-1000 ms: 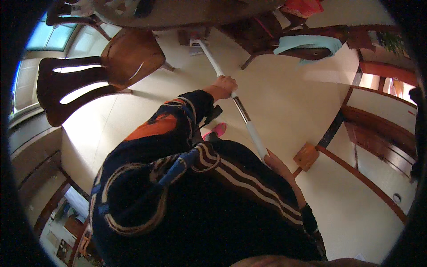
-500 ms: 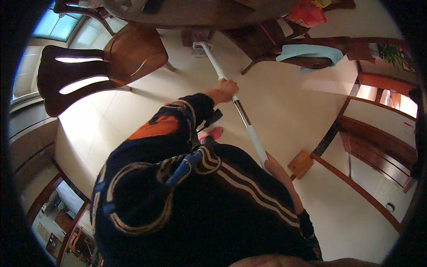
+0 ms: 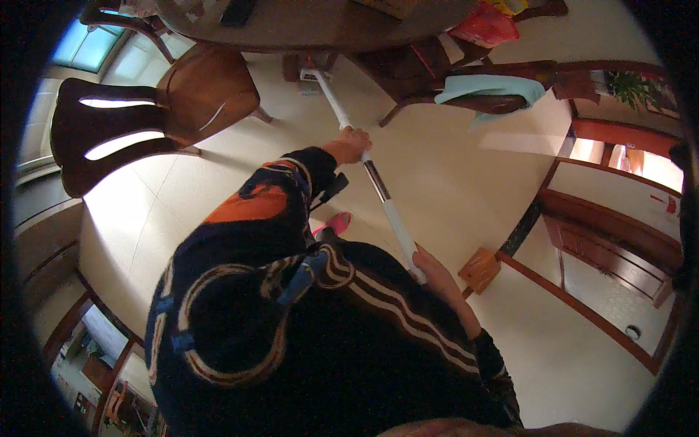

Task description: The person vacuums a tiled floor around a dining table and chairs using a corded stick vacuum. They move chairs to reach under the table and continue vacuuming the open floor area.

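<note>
A white-handled mop (image 3: 393,226) with a silver section slants from beside my body to the floor under the table. Its small pale head (image 3: 313,82) rests near the table's base, too small to make out fully. My left hand (image 3: 353,144), on the outstretched arm, wraps round the upper-middle of the pole. Close to my body, my right hand (image 3: 431,271) is closed round the pole's near end, its fingers partly hidden. Below the left forearm, a pink slipper (image 3: 337,223) shows on the floor.
A dark round table (image 3: 306,36) spans the far side. To the left stands a wooden chair (image 3: 211,91); to the right, another chair carries a pale blue cloth (image 3: 491,89). A wooden block (image 3: 479,270) sits by the brown floor strip (image 3: 575,309) at right.
The whole scene has slid slightly left in view as my head moved. Both hands keep their hold on the mop, whose head stays near the table's base.
</note>
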A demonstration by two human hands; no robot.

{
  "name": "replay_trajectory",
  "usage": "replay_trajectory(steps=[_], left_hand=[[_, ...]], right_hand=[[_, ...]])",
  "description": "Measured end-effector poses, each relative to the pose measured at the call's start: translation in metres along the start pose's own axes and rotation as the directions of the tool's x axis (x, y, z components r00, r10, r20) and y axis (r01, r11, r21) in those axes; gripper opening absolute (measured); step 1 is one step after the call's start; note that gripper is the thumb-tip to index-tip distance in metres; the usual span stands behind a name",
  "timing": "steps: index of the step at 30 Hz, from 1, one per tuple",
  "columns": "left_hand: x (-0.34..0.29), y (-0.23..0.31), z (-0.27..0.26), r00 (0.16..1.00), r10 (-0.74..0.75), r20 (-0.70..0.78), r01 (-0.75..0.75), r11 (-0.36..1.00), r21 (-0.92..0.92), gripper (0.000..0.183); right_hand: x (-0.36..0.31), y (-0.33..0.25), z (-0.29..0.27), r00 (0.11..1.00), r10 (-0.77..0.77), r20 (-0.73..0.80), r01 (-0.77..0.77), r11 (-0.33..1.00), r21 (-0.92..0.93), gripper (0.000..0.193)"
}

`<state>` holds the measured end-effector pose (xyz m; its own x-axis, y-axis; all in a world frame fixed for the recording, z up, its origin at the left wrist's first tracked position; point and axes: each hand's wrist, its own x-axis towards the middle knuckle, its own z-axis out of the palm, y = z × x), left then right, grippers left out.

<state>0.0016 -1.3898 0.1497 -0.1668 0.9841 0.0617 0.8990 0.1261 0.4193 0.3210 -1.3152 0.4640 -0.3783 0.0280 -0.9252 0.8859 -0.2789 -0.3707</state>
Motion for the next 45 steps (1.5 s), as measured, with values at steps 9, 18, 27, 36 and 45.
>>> replay_trajectory(steps=[9,18,27,36,45], left_hand=[[-0.041,0.178,-0.006,0.896,0.049,0.441,-0.007,0.995,-0.095,0.021],[0.02,0.019,-0.001,0.945,-0.089,0.313,0.07,0.995,0.073,0.02],[0.003,0.121,0.019,0.932,-0.13,0.338,0.111,0.991,0.073,0.024],[0.047,0.298,-0.015,0.95,0.165,0.265,-0.067,0.938,-0.341,0.024],[0.14,0.371,-0.043,0.984,0.109,-0.142,-0.178,0.669,-0.722,0.037]], right_hand=[[-0.119,0.066,-0.017,0.993,0.061,-0.105,-0.061,0.998,0.009,0.072],[-0.021,-0.019,-0.004,0.993,0.082,-0.081,-0.069,0.986,0.154,0.059],[-0.115,-0.008,0.0,0.946,0.099,-0.309,-0.084,0.995,0.062,0.056],[-0.286,-0.018,-0.063,0.832,0.03,-0.554,-0.188,0.955,-0.231,0.047],[-0.352,-0.095,-0.077,0.7,-0.61,-0.371,-0.384,0.117,-0.916,0.037]])
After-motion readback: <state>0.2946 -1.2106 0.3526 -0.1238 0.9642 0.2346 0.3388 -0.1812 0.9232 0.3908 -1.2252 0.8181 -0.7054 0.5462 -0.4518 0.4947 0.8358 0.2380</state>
